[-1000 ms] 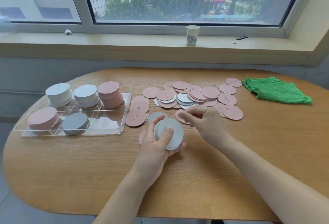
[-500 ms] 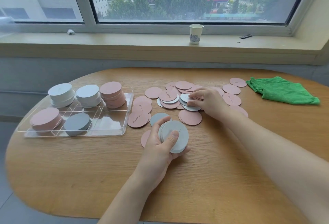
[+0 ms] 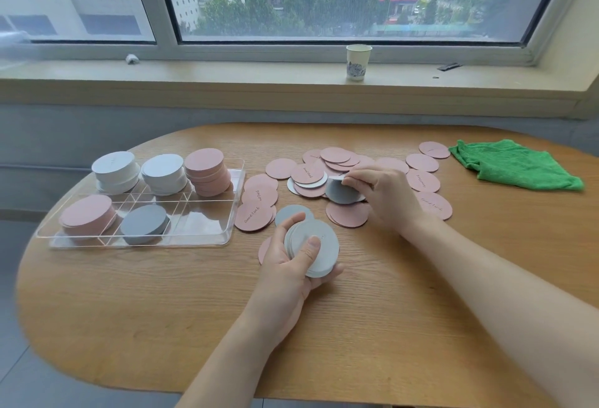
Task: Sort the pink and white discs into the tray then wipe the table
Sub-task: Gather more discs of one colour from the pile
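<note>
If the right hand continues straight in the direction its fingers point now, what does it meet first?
Probably the overlapping pink and white discs just left of the white disc that the right hand pinches; depth is unclear.

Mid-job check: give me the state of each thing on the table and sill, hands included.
Left hand: holds white stack.
Right hand: pinches a white disc, tilted, lifted from the pile.
Loose discs: mostly pink, scattered, overlapping.
Tray: five stacks, near right compartment without discs.
Green cloth: crumpled, untouched.
Paper cup: upright on sill.
</note>
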